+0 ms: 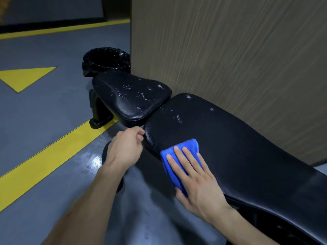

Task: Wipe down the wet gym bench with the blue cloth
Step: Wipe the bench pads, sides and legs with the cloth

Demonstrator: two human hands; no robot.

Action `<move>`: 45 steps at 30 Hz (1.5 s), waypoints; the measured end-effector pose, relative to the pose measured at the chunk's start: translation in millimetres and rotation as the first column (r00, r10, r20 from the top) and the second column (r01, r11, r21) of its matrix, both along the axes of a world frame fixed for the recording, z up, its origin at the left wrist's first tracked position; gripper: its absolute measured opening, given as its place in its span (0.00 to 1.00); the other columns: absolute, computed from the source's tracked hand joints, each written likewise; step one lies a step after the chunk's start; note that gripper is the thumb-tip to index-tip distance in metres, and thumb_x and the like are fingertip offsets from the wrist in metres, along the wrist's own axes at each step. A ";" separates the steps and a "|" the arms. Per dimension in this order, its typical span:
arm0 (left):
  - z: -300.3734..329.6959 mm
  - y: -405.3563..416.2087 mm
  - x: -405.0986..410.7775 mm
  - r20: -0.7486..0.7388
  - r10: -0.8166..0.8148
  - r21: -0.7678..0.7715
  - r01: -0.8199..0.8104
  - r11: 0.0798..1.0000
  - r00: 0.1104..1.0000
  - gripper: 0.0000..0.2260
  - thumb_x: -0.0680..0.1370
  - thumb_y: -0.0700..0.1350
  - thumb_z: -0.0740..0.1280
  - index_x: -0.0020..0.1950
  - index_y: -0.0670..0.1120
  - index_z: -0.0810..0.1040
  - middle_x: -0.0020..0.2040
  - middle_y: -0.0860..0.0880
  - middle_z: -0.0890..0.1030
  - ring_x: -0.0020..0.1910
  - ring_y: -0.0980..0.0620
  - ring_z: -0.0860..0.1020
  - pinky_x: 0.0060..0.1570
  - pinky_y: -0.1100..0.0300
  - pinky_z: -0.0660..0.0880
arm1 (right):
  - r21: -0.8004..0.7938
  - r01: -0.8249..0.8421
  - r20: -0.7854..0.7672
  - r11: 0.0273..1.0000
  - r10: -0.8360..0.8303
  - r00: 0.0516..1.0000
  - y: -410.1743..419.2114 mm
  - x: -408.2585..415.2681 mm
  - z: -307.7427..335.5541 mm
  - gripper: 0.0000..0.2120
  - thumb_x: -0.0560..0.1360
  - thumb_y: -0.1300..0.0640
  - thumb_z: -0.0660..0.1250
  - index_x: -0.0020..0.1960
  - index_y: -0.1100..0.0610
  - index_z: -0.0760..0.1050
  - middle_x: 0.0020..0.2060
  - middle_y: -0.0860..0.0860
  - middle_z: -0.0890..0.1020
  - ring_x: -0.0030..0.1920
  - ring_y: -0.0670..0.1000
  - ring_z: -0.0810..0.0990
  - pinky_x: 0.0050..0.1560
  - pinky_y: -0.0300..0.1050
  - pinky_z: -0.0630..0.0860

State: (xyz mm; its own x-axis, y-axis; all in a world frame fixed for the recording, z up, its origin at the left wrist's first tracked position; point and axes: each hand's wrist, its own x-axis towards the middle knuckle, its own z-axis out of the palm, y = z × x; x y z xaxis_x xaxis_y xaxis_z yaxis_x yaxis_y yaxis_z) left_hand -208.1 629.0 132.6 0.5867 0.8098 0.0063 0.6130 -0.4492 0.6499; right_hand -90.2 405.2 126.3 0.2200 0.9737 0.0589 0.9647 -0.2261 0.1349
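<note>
A black padded gym bench runs from the lower right toward the centre, with a long back pad (238,147) and a separate seat pad (129,96) beyond it. White water drops speckle the seat pad and the far end of the back pad. My right hand (196,181) lies flat with fingers spread on the folded blue cloth (178,156), pressing it onto the near left edge of the back pad. My left hand (125,147) hovers beside the pad's left corner, fingers loosely curled, holding nothing that I can see.
A tall brown cardboard panel (230,59) stands right behind the bench. A black bin with a bag liner (106,61) sits past the seat pad. The grey floor (44,121) has yellow lines and a wet shiny patch near the bench's black base foot (100,121).
</note>
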 end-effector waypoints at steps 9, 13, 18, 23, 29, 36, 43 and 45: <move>11.7 14.5 -16.5 0.011 0.064 -0.049 -0.064 0.997 0.998 0.20 0.77 0.38 0.57 0.66 0.54 0.73 0.46 0.62 0.81 0.56 0.49 0.79 0.57 0.49 0.76 | -0.026 -0.049 -0.112 0.998 0.046 0.993 144.7 2.8 7.4 0.41 0.70 0.42 0.61 0.81 0.48 0.54 0.81 0.50 0.53 0.81 0.54 0.50 0.77 0.60 0.53; 15.8 24.9 -24.7 -0.056 0.060 0.001 -0.060 0.998 0.997 0.21 0.78 0.38 0.57 0.69 0.52 0.72 0.54 0.58 0.82 0.56 0.49 0.78 0.53 0.55 0.74 | -0.027 -0.122 -0.059 0.992 0.120 0.991 103.9 -1.2 8.4 0.42 0.69 0.47 0.63 0.81 0.48 0.53 0.81 0.50 0.54 0.81 0.54 0.51 0.78 0.59 0.53; 21.4 41.5 -26.4 -0.054 -0.004 0.034 0.005 0.999 0.999 0.21 0.78 0.38 0.57 0.69 0.52 0.72 0.54 0.58 0.82 0.56 0.49 0.78 0.56 0.50 0.76 | -0.048 -0.173 0.039 0.984 0.175 0.984 34.0 -0.4 0.9 0.48 0.63 0.51 0.66 0.81 0.47 0.53 0.81 0.49 0.53 0.80 0.54 0.53 0.76 0.57 0.53; 15.6 37.9 -34.2 -0.022 -0.017 0.008 0.017 1.000 1.000 0.20 0.77 0.39 0.57 0.66 0.53 0.73 0.52 0.59 0.82 0.56 0.49 0.77 0.57 0.49 0.76 | -0.052 -0.061 -0.149 0.997 0.052 0.987 123.2 4.5 12.9 0.41 0.69 0.40 0.54 0.81 0.44 0.51 0.81 0.48 0.51 0.81 0.52 0.50 0.78 0.57 0.53; 3.9 20.8 -37.6 0.039 -0.132 0.020 0.131 0.991 0.990 0.18 0.79 0.40 0.58 0.66 0.56 0.73 0.61 0.56 0.81 0.60 0.49 0.78 0.60 0.49 0.75 | -0.074 -0.061 -0.163 0.995 0.049 0.985 93.6 2.1 16.4 0.42 0.70 0.42 0.55 0.81 0.44 0.45 0.81 0.45 0.44 0.81 0.48 0.42 0.79 0.50 0.42; 8.1 -16.1 -15.4 0.141 -0.294 0.073 0.287 0.955 0.945 0.17 0.82 0.40 0.58 0.67 0.54 0.75 0.70 0.58 0.73 0.66 0.53 0.74 0.62 0.61 0.69 | -0.247 0.238 -0.233 0.939 -0.297 0.926 6.6 78.9 46.9 0.35 0.82 0.38 0.53 0.81 0.46 0.40 0.80 0.46 0.40 0.80 0.44 0.39 0.79 0.46 0.43; 6.3 -19.4 0.2 0.026 -0.259 0.215 0.248 0.945 0.966 0.19 0.80 0.38 0.59 0.66 0.56 0.77 0.63 0.57 0.80 0.63 0.52 0.75 0.58 0.57 0.72 | -0.164 0.392 -0.231 0.905 -0.422 0.877 16.7 85.6 29.9 0.37 0.79 0.34 0.47 0.81 0.47 0.38 0.80 0.47 0.38 0.80 0.48 0.36 0.79 0.53 0.40; 11.9 -7.8 5.1 -0.018 -0.267 0.237 0.264 0.935 0.963 0.20 0.79 0.38 0.59 0.63 0.57 0.78 0.60 0.58 0.82 0.61 0.50 0.78 0.55 0.53 0.75 | -0.098 0.239 -0.226 0.966 -0.256 0.940 25.7 64.9 26.3 0.39 0.75 0.31 0.43 0.81 0.46 0.38 0.80 0.45 0.37 0.79 0.46 0.34 0.79 0.52 0.39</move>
